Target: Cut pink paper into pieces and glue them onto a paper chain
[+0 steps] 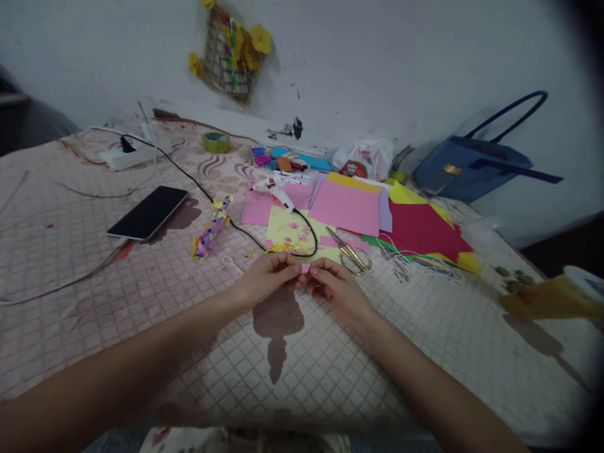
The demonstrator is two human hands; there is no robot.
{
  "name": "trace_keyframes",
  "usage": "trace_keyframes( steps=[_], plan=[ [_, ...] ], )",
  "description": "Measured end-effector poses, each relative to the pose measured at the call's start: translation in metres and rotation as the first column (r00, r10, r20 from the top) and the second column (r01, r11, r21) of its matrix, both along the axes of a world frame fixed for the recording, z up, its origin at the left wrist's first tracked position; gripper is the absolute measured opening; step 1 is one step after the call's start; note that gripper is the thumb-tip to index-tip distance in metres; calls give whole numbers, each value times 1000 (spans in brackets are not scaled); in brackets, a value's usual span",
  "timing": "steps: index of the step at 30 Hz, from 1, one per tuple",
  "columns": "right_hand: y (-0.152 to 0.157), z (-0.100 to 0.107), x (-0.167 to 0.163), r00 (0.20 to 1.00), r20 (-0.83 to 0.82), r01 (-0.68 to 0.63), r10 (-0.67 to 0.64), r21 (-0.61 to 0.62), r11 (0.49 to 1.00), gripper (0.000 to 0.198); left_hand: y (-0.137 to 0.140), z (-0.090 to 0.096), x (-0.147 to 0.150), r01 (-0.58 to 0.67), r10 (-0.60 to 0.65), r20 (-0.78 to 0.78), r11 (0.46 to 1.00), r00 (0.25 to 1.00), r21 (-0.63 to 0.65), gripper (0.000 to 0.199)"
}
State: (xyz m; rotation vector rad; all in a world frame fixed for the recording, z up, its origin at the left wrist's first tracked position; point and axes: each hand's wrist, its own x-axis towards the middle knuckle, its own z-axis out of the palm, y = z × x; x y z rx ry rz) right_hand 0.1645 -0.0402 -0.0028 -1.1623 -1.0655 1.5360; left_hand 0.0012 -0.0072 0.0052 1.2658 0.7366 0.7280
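Between the fingertips of my left hand (278,270) and my right hand (333,280) is a small piece of pink paper (306,268). Both hands pinch it from opposite sides above the table. Just beyond them lies a pale yellow sheet (302,223) strewn with pink and yellow scraps. Gold-handled scissors (352,251) rest close to my right hand, blades pointing away. A white glue gun (278,192) lies on pink paper, its black cord curving toward my hands. Left of that is a decorated strip of purple, pink and yellow paper bits (212,228).
A phone (148,214) on a cable and a power strip (127,154) occupy the left. Stacked coloured sheets (346,204), white string (406,264) and green tape (216,142) lie farther back. A blue bag (476,165) and a yellow cup (552,299) are at right.
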Motion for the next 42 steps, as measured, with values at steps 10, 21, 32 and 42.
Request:
trace_keyframes(
  steps=[10,21,32,42],
  plan=[
    [-2,5,-3,996,84,-17,6,130,991,19,-3,-1,-4,-46,153,-229,909,961,414,18],
    [-1,3,1,982,185,-74,41,175,982,17,2,-2,-3,-19,51,-139,974,989,224,17],
    [1,2,2,962,271,-88,32,199,976,16,2,-3,-3,-13,35,-107,980,994,199,16],
    [-5,3,1,818,495,-5,-292,514,858,8,-1,-1,-1,44,-33,44,957,998,-286,32]
  ],
)
